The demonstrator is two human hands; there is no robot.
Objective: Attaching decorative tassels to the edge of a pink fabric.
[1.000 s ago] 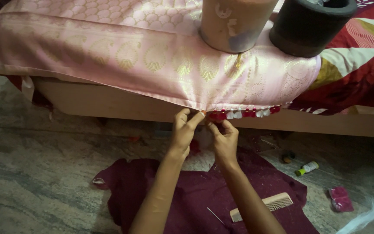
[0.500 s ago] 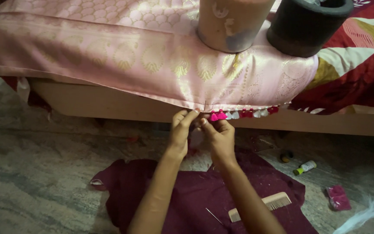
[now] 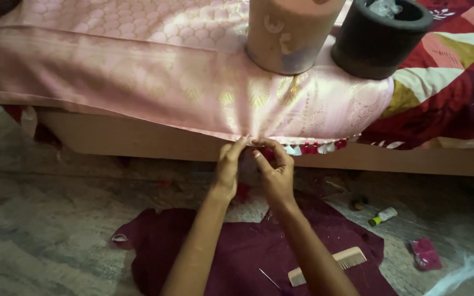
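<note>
Since half a second ago, both hands have been moved a little to the left along the cloth edge, and fewer red tassels are hidden by them.

In the head view, the left hand point(image 3: 229, 164) and the right hand point(image 3: 274, 170) are held close together at the bottom edge of the pink cloth point(image 3: 138, 82). The edge is pinched by the fingertips of both hands — almost closed, with only the hem between them. Whether a thread is also held cannot be told.

The row of tassels point(image 3: 316, 148) runs sideways, just right of the pinch, so the right hand is nearer to it. A needle point(image 3: 269, 278) and a comb point(image 3: 327, 266) lie on the maroon cloth point(image 3: 220, 246), well below the pinch.
</note>
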